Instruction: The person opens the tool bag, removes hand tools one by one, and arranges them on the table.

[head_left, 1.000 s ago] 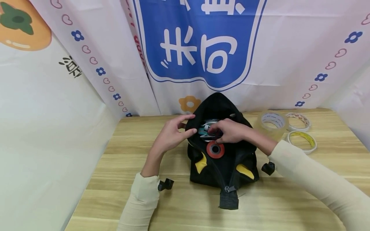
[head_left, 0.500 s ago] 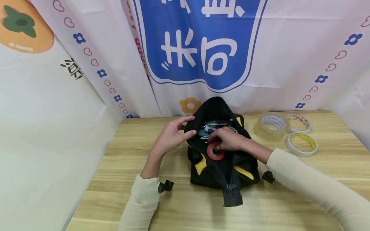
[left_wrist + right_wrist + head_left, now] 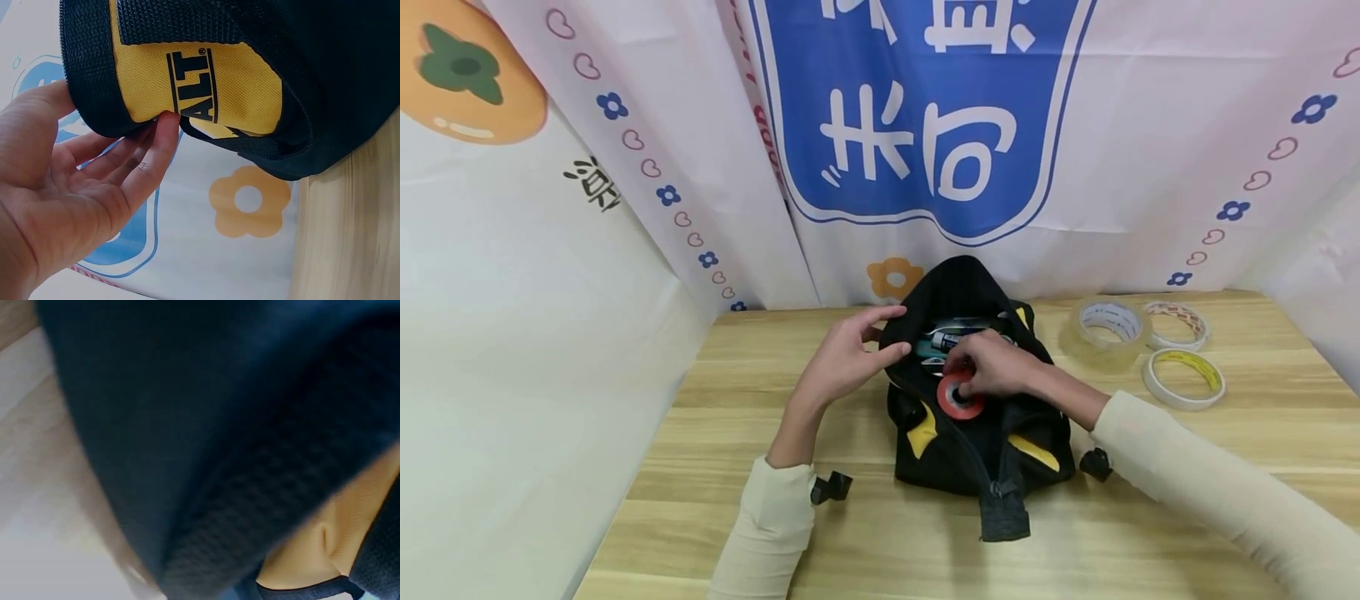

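A black and yellow tool bag stands unzipped on the wooden table, its mouth spread wide. My left hand holds the bag's left rim, thumb and fingers at its edge; the left wrist view shows this hand by the zipper edge and yellow panel. At the mouth, my right hand pinches a red tape roll, thumb at its centre hole. Behind these fingers lie a white-and-dark tube and other small items, partly hidden. Black bag fabric hides the right hand in the right wrist view.
To the bag's right are a wide clear tape roll, a white tape roll and one with a yellow inside. A printed curtain hangs behind the table.
My right thumb has moved from the red tape roll's top edge to its centre hole. The front strap end has swung slightly right. The left hand keeps its place on the rim.
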